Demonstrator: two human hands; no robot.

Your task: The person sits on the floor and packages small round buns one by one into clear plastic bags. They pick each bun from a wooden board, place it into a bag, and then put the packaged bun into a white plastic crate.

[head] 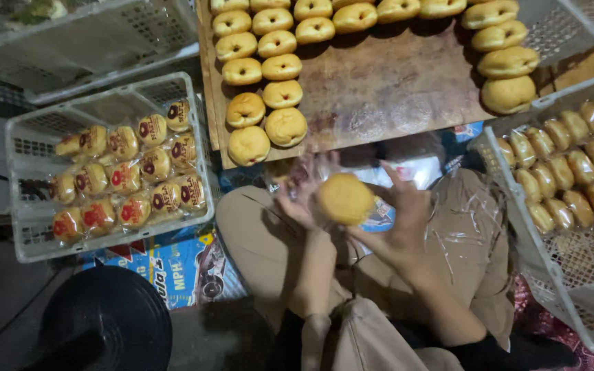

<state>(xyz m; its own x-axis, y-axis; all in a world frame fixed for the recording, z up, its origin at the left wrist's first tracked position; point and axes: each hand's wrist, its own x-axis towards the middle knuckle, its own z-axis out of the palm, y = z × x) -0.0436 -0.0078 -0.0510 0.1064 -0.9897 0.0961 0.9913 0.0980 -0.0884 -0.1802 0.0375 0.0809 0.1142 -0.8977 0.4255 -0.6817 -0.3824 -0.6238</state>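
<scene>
Golden bun point(344, 198) held over lap, left hand point(302, 196) and right hand point(403, 216) pinching it into clear wrapper. Left crate point(29, 178) holds wrapped buns; many bare on board point(379, 89).

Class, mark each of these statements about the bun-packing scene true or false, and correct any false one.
1. Both hands are at one bun. True: the left hand and right hand are at its sides.
2. The wooden board is bare. False: rows of unwrapped buns lie along its left and top edges.
3. The left crate holds wrapped buns. True.
4. The right crate is empty. False: rows of buns lie in it.
5. A black round thing lies at lower left. True.
</scene>
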